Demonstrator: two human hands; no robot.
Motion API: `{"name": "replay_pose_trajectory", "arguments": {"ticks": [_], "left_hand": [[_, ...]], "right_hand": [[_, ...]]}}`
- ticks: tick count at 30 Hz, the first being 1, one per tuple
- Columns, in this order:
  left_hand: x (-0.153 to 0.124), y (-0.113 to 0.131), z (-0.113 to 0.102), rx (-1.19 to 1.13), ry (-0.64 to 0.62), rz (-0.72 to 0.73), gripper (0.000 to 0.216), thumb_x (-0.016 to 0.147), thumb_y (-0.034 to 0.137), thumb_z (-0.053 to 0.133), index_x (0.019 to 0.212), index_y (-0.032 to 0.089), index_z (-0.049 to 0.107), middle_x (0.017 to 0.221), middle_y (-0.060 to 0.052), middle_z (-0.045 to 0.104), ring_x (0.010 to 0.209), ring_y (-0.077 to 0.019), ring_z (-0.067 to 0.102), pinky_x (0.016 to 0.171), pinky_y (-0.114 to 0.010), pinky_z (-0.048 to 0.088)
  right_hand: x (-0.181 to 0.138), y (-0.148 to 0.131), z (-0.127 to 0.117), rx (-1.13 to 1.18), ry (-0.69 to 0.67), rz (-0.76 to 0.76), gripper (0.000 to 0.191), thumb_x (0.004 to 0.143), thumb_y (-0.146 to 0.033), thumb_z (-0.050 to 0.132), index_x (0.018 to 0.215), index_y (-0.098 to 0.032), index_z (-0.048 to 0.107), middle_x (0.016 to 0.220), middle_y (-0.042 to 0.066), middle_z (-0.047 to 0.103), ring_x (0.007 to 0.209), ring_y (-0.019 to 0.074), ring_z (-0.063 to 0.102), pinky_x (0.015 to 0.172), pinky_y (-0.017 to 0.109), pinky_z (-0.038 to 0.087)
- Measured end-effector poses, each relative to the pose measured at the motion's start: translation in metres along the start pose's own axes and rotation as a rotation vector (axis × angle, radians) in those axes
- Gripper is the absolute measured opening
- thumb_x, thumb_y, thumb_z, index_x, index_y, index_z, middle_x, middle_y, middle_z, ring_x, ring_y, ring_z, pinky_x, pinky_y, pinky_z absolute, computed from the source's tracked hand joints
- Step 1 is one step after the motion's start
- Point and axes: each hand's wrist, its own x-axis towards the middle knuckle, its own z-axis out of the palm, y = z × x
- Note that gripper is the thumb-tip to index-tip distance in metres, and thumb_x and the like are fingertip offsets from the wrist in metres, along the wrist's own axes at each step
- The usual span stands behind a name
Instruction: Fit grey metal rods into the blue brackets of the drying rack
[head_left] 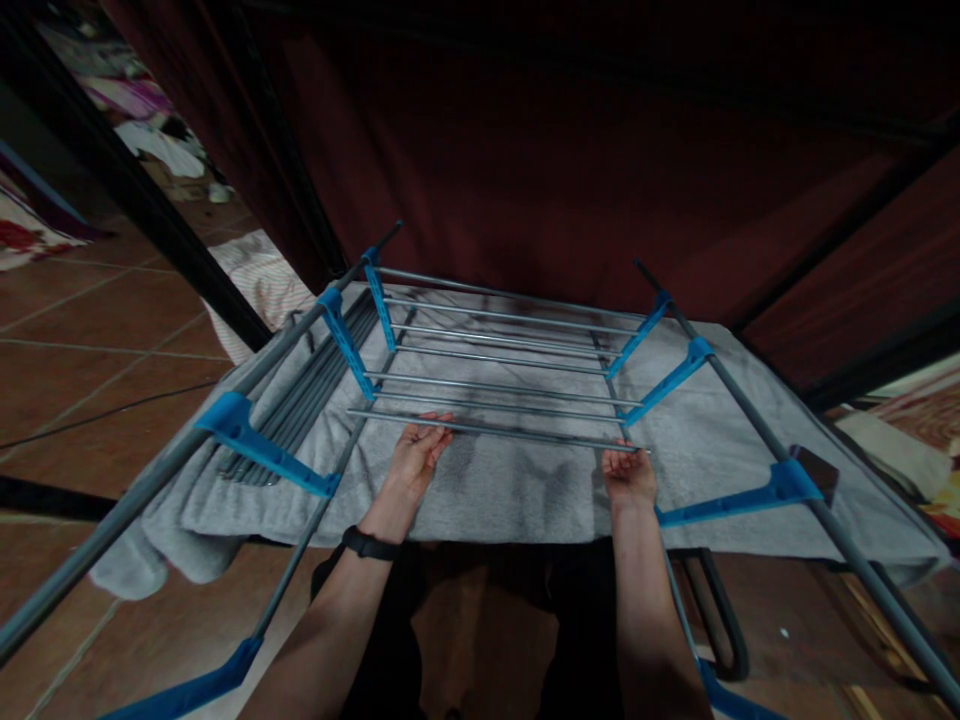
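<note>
A drying rack (495, 360) of grey metal bars with blue joints (259, 445) stands open in front of the person. Both hands are at its nearest rod (525, 432), which runs crosswise at the front edge of the middle section. The left hand (416, 455) lays its fingers (436, 422) over the rod near its left end (the thumb is hidden, so I cannot tell whether the grip closes). The right hand (630, 472) is curled around the same rod near its right end, knuckles up. A black wristband (371, 543) sits on the left wrist. A grey towel (720, 420) lies spread beneath the rods, its left end drooping towards the red-brown tiled floor (82, 370).
</note>
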Motion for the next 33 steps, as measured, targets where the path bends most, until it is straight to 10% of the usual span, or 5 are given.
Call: {"name": "replay_pose_trajectory", "arguments": {"ticks": [33], "left_hand": [[-0.030,-0.007,0.039,0.120,-0.123,0.110,0.040,0.071,0.038,0.085,0.102,0.016,0.071,0.103,-0.009,0.077,0.086,-0.0171,0.071,0.082,-0.031,0.053]], "right_hand": [[0.006,-0.001,-0.009,-0.001,-0.031,0.008,0.029,0.095,-0.012,0.039,0.071,-0.020,0.054,0.053,-0.008,0.057,0.039,0.0045,0.052,0.055,0.016,0.053]]}}
